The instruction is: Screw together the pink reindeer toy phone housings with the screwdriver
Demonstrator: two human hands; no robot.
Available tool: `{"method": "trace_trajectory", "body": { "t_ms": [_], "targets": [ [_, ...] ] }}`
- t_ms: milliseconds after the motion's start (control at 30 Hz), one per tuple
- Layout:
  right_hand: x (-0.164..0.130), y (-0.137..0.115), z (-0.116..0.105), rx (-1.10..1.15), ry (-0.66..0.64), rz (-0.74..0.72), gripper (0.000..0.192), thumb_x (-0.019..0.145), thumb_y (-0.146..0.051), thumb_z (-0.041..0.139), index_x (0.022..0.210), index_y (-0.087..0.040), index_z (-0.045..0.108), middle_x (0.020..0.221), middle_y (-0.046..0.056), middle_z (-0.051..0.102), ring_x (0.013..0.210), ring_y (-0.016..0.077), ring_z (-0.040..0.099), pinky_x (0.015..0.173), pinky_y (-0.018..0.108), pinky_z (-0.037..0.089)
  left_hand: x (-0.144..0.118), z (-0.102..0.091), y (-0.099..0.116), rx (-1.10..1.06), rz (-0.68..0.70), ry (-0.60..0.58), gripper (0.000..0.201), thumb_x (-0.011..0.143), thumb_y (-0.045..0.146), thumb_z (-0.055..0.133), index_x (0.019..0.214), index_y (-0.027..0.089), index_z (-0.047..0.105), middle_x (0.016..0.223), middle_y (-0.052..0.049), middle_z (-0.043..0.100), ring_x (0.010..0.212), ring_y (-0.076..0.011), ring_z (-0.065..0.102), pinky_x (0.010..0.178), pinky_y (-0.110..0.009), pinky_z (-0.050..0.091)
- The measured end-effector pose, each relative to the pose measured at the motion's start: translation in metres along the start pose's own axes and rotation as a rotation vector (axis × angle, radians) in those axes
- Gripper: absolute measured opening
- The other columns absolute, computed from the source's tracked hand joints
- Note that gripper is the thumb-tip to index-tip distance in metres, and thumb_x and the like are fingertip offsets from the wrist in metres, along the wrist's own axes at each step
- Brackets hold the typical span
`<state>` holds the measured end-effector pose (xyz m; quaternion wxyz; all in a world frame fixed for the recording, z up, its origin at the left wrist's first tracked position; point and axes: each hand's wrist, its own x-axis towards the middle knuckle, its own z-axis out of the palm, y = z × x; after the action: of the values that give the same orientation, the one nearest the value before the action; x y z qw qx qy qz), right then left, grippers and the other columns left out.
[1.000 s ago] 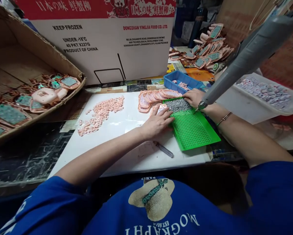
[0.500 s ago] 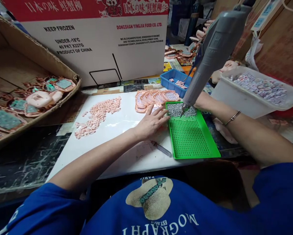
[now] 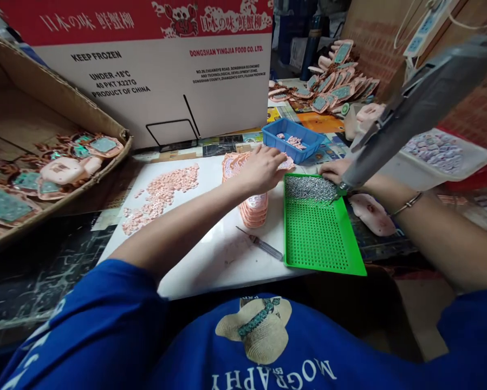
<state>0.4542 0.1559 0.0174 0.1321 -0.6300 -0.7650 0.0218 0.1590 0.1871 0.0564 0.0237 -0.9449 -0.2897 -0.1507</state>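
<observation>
My left hand (image 3: 265, 165) reaches palm down over the row of flat pink pieces (image 3: 231, 165), fingers stretched out; its fingertips partly hide what they touch. A stack of pink pieces with pale faces (image 3: 254, 210) lies below the wrist. My right hand (image 3: 336, 169) is at the far right corner of the green perforated tray (image 3: 322, 238), fingers bent together. What they hold, if anything, is hidden. A grey electric screwdriver (image 3: 406, 116) slants across in front of this hand, its bit above the tray's right side. Small silver screws (image 3: 310, 188) fill the tray's far end.
A small clear-handled screwdriver (image 3: 265, 247) lies left of the tray. Small pink parts (image 3: 162, 189) are spread on the white board (image 3: 202, 244). Behind are a blue bin (image 3: 276, 142) and a white tub (image 3: 426, 173); at left, a cardboard box (image 3: 64, 89) of crab-like pieces.
My left hand has moved away from me, up over the row of pink pieces, uncovering the stack. The electric screwdriver has swung right and tilted. The tray's far end has shifted slightly right.
</observation>
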Motion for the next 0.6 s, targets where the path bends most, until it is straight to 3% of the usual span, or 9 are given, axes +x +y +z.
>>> {"method": "trace_trajectory", "body": {
  "t_ms": [100, 200, 267, 433, 600],
  "targets": [
    [0.005, -0.002, -0.003, -0.006, -0.152, -0.055, 0.015, 0.093, -0.022, 0.060, 0.089, -0.017, 0.073, 0.087, 0.006, 0.074, 0.080, 0.0192, 0.066, 0.076, 0.032, 0.050, 0.038, 0.007, -0.010, 0.078, -0.077, -0.102, 0.061, 0.094, 0.055, 0.056, 0.135, 0.010, 0.060, 0.141, -0.021, 0.057, 0.136, -0.0388, 0.048, 0.121, -0.058, 0.022],
    [0.005, -0.005, -0.006, -0.010, -0.202, -0.086, 0.020, 0.090, -0.026, 0.055, 0.091, -0.020, 0.074, 0.090, 0.007, 0.076, 0.083, 0.0232, 0.067, 0.076, 0.034, 0.048, 0.062, 0.022, -0.018, 0.098, -0.172, -0.222, 0.079, 0.087, 0.067, 0.057, 0.140, 0.009, 0.055, 0.145, -0.023, 0.053, 0.141, -0.0424, 0.040, 0.123, -0.061, 0.016],
    [0.004, -0.006, -0.007, -0.002, -0.217, -0.103, 0.023, 0.090, -0.031, 0.052, 0.092, -0.022, 0.074, 0.089, 0.006, 0.076, 0.082, 0.0234, 0.067, 0.076, 0.034, 0.049, 0.068, 0.033, -0.021, 0.087, -0.245, -0.287, 0.080, 0.086, 0.067, 0.056, 0.143, 0.011, 0.052, 0.146, -0.022, 0.053, 0.142, -0.0429, 0.038, 0.122, -0.061, 0.016],
    [0.004, 0.000, 0.000, 0.041, -0.223, -0.110, 0.026, 0.089, -0.035, 0.049, 0.090, -0.022, 0.072, 0.087, 0.007, 0.074, 0.083, 0.0246, 0.067, 0.076, 0.034, 0.049, 0.058, 0.049, -0.025, 0.042, -0.343, -0.334, 0.081, 0.092, 0.065, 0.045, 0.154, 0.015, 0.037, 0.149, -0.023, 0.050, 0.135, -0.0434, 0.048, 0.112, -0.058, 0.034],
    [0.003, 0.006, 0.009, 0.112, -0.198, -0.109, 0.024, 0.089, -0.034, 0.049, 0.085, -0.021, 0.069, 0.086, 0.008, 0.073, 0.080, 0.0231, 0.065, 0.076, 0.034, 0.049, 0.032, 0.040, -0.031, 0.069, -0.379, -0.305, 0.093, 0.087, 0.084, 0.030, 0.147, 0.015, 0.044, 0.143, -0.023, 0.053, 0.131, -0.0444, 0.050, 0.110, -0.057, 0.037]
  ]
}}
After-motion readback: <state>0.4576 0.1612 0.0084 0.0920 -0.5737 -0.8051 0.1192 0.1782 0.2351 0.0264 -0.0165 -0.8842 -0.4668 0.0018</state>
